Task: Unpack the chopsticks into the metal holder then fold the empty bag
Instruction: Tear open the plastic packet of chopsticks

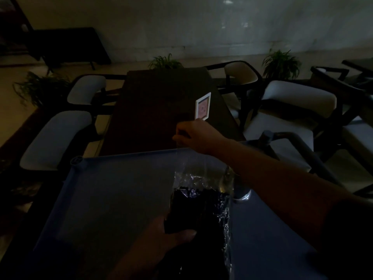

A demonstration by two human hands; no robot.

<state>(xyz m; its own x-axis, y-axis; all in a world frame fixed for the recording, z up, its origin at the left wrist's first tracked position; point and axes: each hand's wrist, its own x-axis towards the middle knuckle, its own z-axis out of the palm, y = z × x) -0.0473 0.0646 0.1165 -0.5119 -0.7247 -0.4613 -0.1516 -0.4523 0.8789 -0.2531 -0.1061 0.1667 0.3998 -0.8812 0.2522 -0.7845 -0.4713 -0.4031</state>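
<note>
In a dim room of dark tables and pale-cushioned chairs, the clear bag of dark chopsticks stretches over the blue counter, right hand fingers pinching its top, left hand fingers gripping its lower end, beside the metal holder.

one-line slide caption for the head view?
Dim dining room: left hand grips the dark chopsticks while right hand pulls the clear bag up.

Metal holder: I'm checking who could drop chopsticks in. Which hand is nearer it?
Left, I think. The left hand grips the bag's dark bundle just beside the metal holder; the right hand is raised farther away.
</note>
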